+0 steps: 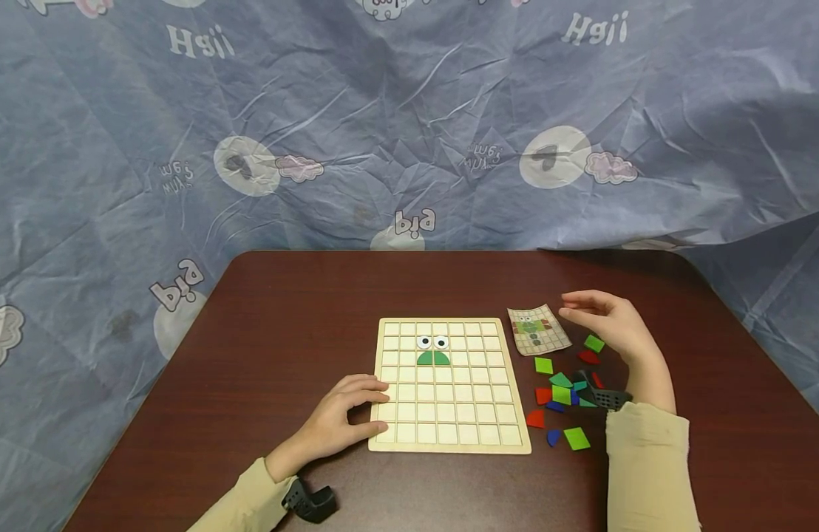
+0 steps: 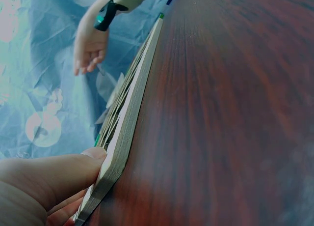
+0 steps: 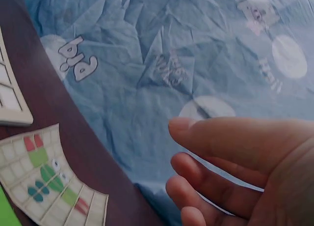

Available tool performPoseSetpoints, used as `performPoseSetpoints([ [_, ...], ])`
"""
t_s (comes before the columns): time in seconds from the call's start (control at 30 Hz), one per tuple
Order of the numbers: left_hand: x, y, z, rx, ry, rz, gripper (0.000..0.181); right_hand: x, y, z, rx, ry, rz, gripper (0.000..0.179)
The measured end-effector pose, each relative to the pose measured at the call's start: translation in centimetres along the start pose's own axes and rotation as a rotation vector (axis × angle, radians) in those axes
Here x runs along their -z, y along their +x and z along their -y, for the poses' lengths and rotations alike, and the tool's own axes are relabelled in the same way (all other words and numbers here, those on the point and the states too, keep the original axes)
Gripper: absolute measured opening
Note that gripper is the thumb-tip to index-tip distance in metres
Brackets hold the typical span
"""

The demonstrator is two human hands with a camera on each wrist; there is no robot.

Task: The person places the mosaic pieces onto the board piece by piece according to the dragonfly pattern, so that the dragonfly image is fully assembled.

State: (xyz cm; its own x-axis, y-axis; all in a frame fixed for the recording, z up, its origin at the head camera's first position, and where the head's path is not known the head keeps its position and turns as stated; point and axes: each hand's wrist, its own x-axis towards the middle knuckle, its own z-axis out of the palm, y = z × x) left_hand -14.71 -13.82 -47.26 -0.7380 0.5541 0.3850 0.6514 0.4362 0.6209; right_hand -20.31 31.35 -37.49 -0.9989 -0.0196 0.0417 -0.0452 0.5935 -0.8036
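A pale wooden grid board (image 1: 459, 410) lies on the table. On it sit two round eye pieces (image 1: 425, 342) with two green quarter-round pieces (image 1: 426, 358) right below them. My left hand (image 1: 336, 419) rests at the board's left edge, its thumb (image 2: 73, 174) on the rim near the front corner in the left wrist view. Raised beside the pattern card (image 1: 539, 336), my right hand (image 1: 612, 325) has loosely bent fingers and nothing between them. The card (image 3: 19, 172) shows a coloured figure on a grid.
Loose coloured pieces, among them a lime square (image 1: 577, 439), a red quarter-round piece (image 1: 536, 419) and a blue piece (image 1: 554, 437), lie scattered right of the board. The dark brown table (image 1: 283, 332) ends at a blue-grey printed cloth (image 1: 356, 133) behind.
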Motion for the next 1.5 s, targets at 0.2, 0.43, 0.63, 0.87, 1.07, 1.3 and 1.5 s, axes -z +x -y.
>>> performPoseSetpoints([
  [0.2,0.0,0.0,-0.1,0.0,0.004,0.001,0.036,0.2,0.0,-2.5,-0.126,0.041,-0.024,0.059],
  [0.43,0.1,0.0,-0.2,-0.007,0.009,-0.005,0.035,1.0,-0.6,-5.2,-0.156,0.066,-0.054,0.063],
  [0.63,0.1,0.0,-0.3,-0.01,0.004,-0.008,0.035,1.5,-0.8,-7.2,-0.17,0.048,-0.043,0.062],
  [0.87,0.1,0.0,-0.3,-0.008,0.001,-0.003,0.035,1.4,-0.9,-8.0,-0.228,0.021,-0.022,0.066],
  [1.07,0.1,0.0,-0.3,-0.009,0.001,-0.002,0.035,1.5,-0.7,-8.0,-0.229,-0.032,-0.02,0.062],
  [1.3,0.0,0.0,-0.2,-0.013,0.001,-0.005,0.035,1.3,-0.6,-7.8,-0.239,-0.094,-0.03,0.059],
  [1.5,0.1,0.0,-0.3,0.002,-0.008,0.003,0.035,0.9,-0.5,-7.4,-0.195,-0.126,-0.04,0.052],
])
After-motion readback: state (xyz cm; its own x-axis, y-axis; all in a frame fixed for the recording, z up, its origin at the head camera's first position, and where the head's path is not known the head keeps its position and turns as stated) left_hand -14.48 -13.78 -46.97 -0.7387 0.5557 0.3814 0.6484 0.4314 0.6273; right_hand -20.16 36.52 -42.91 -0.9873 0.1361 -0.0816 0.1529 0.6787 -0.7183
